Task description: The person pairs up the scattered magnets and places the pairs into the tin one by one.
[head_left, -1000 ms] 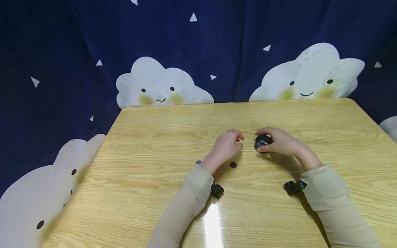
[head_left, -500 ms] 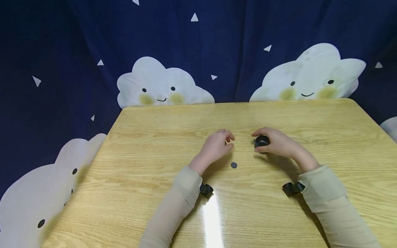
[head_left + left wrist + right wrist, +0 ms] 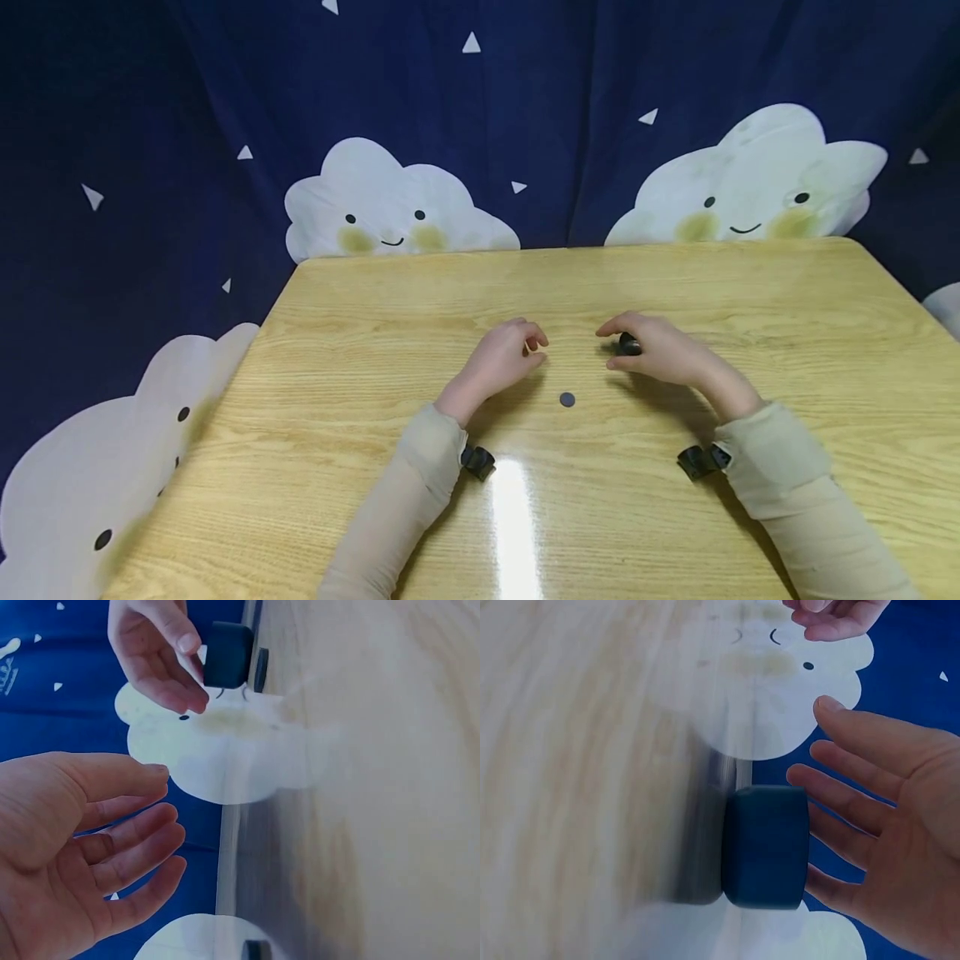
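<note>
A short black rounded cylinder (image 3: 765, 847) stands on the table; its kind is unclear. My right hand (image 3: 663, 350) is around its near side, and in the head view hides most of the cylinder (image 3: 628, 344). In the right wrist view its fingers are spread and relaxed, close by the cylinder without curling round it; whether they touch it I cannot tell. My left hand (image 3: 498, 357) hovers to the left, fingers loosely bent, holding nothing. Between the hands and nearer to me lies a small dark flat disc (image 3: 567, 400).
Both hands are over a light wooden table (image 3: 375, 333). Behind it hangs a dark blue curtain (image 3: 547, 100) with clouds. Black cameras are strapped at the left wrist (image 3: 477, 462) and right wrist (image 3: 702, 461). A small dark piece (image 3: 256, 950) shows at the left wrist view's bottom edge.
My left hand has drawn away to the left. The right hand has shifted slightly left with its thumb and fingers spread wider, covering more of the cylinder. The dark disc has stayed put.
</note>
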The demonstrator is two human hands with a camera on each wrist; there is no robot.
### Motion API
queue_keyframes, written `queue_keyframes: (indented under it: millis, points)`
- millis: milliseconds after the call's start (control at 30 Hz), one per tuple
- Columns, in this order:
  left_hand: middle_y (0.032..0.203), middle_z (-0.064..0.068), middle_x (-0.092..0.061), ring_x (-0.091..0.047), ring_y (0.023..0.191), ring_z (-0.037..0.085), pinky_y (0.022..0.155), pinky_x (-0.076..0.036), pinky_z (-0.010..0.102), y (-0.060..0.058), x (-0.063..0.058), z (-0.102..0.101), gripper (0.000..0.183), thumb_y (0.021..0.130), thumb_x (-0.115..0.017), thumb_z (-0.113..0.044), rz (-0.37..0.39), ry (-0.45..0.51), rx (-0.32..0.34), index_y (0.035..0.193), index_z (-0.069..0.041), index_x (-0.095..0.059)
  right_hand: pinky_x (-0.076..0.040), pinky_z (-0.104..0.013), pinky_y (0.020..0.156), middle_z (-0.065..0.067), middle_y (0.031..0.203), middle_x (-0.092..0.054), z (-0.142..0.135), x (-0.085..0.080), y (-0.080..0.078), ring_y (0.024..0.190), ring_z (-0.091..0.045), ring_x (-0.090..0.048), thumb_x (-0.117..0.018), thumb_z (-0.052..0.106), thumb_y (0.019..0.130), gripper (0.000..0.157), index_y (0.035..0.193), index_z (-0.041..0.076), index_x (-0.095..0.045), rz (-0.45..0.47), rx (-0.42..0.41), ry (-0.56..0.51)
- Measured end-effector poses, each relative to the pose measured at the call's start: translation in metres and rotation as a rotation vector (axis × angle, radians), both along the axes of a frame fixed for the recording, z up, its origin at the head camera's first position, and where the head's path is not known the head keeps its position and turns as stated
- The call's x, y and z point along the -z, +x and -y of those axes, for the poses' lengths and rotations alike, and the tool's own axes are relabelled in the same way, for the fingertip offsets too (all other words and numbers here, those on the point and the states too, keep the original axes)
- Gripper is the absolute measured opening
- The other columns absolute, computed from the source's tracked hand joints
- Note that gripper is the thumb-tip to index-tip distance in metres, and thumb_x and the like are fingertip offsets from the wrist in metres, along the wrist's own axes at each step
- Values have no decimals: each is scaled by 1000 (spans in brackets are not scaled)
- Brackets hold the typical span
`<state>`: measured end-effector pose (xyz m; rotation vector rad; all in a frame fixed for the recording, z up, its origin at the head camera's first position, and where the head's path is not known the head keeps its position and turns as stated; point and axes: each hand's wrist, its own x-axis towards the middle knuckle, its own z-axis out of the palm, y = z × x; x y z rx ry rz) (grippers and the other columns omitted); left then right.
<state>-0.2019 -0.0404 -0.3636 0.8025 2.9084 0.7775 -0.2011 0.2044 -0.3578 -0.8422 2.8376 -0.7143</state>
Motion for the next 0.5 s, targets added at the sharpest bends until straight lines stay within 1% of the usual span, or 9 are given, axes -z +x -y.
queue_keyframes:
  millis: [100,233,400,500]
  points:
    - [90,2,-61,-55,79,13,68,-44,22,0,1,4,16,84,-62,-16,-5,-16,25,98,-10,-66,-39,-46,93,-15,118,-57,4,0,2,111,-30,-51,-68,16,81,42,118,1,-56,-8,-15,1]
    - [92,3,-61,-57,81,15,70,-45,24,-1,1,10,18,84,-63,-18,12,-34,58,100,-10,-66,-40,-45,92,-13,118,-58,9,0,4,110,-29,-52,-67,17,81,41,118,2,-56,4,-22,-7]
    - [94,3,-61,-57,81,15,69,-45,24,-2,0,19,22,84,-64,-20,43,-68,78,103,-9,-65,-40,-45,92,-10,118,-58,14,0,7,110,-28,-52,-67,19,82,41,119,3,-56,25,-24,-15]
    - [94,4,-62,-57,83,16,71,-45,25,-2,0,25,23,84,-65,-20,57,-68,88,103,-7,-65,-40,-46,92,-11,117,-59,17,1,10,110,-30,-52,-68,18,81,41,117,3,-57,10,-35,-24]
